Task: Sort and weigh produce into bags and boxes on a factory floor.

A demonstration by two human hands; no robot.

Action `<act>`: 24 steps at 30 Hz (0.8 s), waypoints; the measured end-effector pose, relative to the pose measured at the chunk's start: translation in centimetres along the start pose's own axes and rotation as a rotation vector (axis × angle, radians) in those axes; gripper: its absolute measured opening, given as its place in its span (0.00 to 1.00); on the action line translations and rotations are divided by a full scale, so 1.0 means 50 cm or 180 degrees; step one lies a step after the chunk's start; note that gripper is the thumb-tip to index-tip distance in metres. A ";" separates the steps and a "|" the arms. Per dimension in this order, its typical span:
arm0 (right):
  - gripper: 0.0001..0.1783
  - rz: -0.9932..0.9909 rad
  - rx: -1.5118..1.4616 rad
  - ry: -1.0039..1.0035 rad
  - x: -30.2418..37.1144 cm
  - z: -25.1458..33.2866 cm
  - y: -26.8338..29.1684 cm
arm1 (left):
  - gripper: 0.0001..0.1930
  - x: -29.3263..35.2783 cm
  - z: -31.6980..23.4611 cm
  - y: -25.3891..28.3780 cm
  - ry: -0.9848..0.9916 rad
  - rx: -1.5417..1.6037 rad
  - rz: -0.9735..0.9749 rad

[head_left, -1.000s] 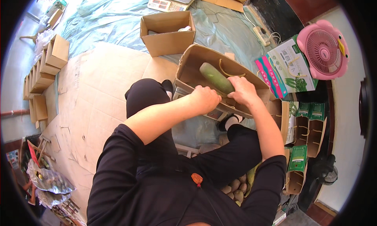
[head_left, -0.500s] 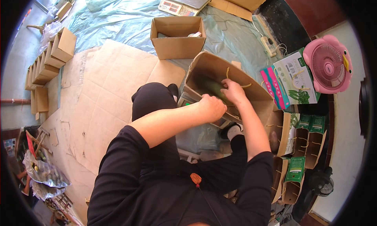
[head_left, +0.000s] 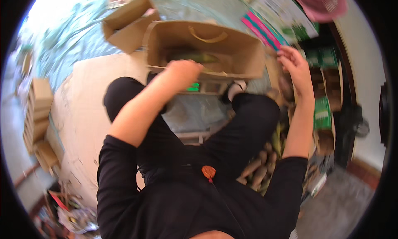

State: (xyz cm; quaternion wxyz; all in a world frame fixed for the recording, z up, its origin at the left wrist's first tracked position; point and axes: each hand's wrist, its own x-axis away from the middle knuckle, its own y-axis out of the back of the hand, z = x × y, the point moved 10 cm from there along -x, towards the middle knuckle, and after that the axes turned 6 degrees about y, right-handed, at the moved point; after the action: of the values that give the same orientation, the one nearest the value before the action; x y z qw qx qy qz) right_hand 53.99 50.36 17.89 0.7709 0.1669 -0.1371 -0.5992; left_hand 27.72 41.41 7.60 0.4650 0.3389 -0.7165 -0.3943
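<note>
A tall brown cardboard gift bag with a yellow rope handle stands open in front of me, on what looks like a scale with a lit green display. Inside it lies a long green thing, too blurred to name. My left hand is over the bag's near rim, fingers down toward the inside; blur and the hand's back hide their grip. My right hand is raised off the bag's right side, fingers apart and slightly bent, with nothing seen in it. Behind its fingertips is a pink and blue packet.
A smaller brown box stands far left of the bag. Folded brown boxes line the left. Brown and green vegetables lie beside my right knee. Green-labelled bags, a white printed box and a pink fan are at right.
My right hand has left the bag's inside and moved right. My left hand has moved left along the near rim. The view has turned right, and the bag now appears more level.
</note>
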 end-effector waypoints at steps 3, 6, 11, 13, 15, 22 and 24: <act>0.21 -0.0374 0.0179 -0.0424 0.084 -0.102 0.083 | 0.24 0.001 0.000 0.000 0.0031 0.0252 -0.0030; 0.21 -0.0587 0.0126 -0.0782 0.183 -0.240 0.120 | 0.25 0.001 -0.007 0.008 -0.0084 0.0328 -0.0130; 0.18 -0.0822 0.0150 -0.1349 0.373 -0.450 0.104 | 0.24 -0.005 -0.045 0.015 -0.0135 0.0396 -0.0106; 0.18 -0.0815 0.0304 -0.1334 0.443 -0.549 0.083 | 0.24 -0.008 -0.042 0.010 -0.0027 0.0377 -0.0041; 0.20 -0.0623 0.0757 -0.1719 0.514 -0.651 0.047 | 0.24 -0.008 -0.038 0.006 0.0001 0.0327 -0.0016; 0.20 -0.0683 0.0054 -0.3136 0.771 -0.847 -0.130 | 0.23 -0.010 -0.040 0.003 0.0054 0.0328 -0.0004; 0.18 -0.0614 0.0556 -0.3340 0.800 -0.837 -0.152 | 0.23 -0.012 -0.040 0.003 0.0045 0.0297 -0.0002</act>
State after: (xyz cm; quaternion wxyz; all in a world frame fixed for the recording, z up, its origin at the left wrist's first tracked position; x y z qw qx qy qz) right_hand 74.31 13.76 -22.82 0.5237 -0.0794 -0.5371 -0.6565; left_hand 29.77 41.50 8.01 0.4536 0.3632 -0.7307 -0.3583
